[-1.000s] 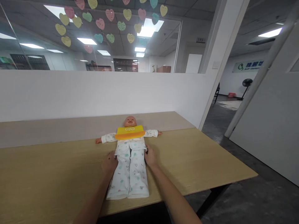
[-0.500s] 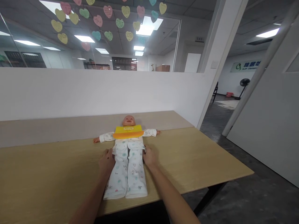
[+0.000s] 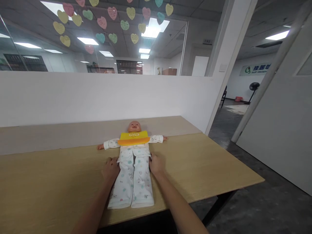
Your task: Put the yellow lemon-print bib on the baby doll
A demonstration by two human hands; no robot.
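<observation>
A baby doll (image 3: 134,126) lies on its back, head toward the wall and arms stretched sideways. It wears a white printed top (image 3: 128,151) and matching trousers (image 3: 141,182). Across its chest is a yellow bib (image 3: 134,136) with an orange lower pocket. My left hand (image 3: 111,168), fingers curled, is at the doll's hip on the left, by the hem. On the opposite side my right hand (image 3: 156,164) pinches the clothing near the same hem. Both sets of fingertips are partly hidden, so whether they grip top or trousers is unclear.
The wooden table (image 3: 195,162) ends at a front edge close to me and a corner on the right. Behind it rises a white half wall (image 3: 97,96) with glass above, bearing heart-shaped notes (image 3: 112,13). A grey door (image 3: 280,130) stands at right.
My left hand has shifted very slightly down and toward me at the doll's side. The right hand and the doll look almost the same; the view has tilted a little.
</observation>
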